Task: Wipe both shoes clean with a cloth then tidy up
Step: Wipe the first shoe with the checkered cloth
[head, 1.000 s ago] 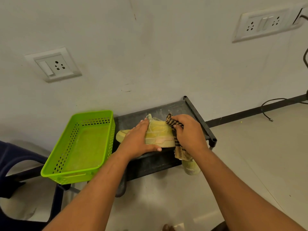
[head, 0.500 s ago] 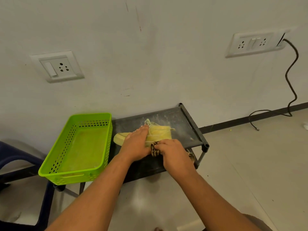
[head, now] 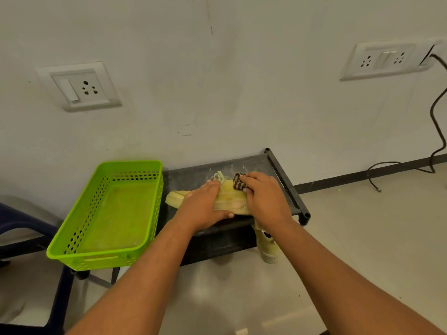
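A pale yellow shoe (head: pixel 231 198) lies on the top shelf of a low black rack (head: pixel 278 163), toe pointing left. My left hand (head: pixel 205 206) lies over its middle, fingers on top and thumb along the sole, holding it steady. My right hand (head: pixel 262 197) grips a brown striped cloth (head: pixel 238 181) and presses it on the shoe's heel end. The second yellow shoe (head: pixel 268 247) stands on the floor under the rack's right front corner, partly hidden by my right wrist.
A bright green perforated basket (head: pixel 106 258) sits just left of the rack. A dark blue chair (head: pixel 26 228) is at the far left. The wall holds two socket plates (head: pixel 79 87), and a black cable (head: pixel 437 122) trails to the floor at right.
My right hand with the cloth has moved from the shoe's near side up and right onto its heel end. My left hand stays on the shoe. The camera has shifted a little.
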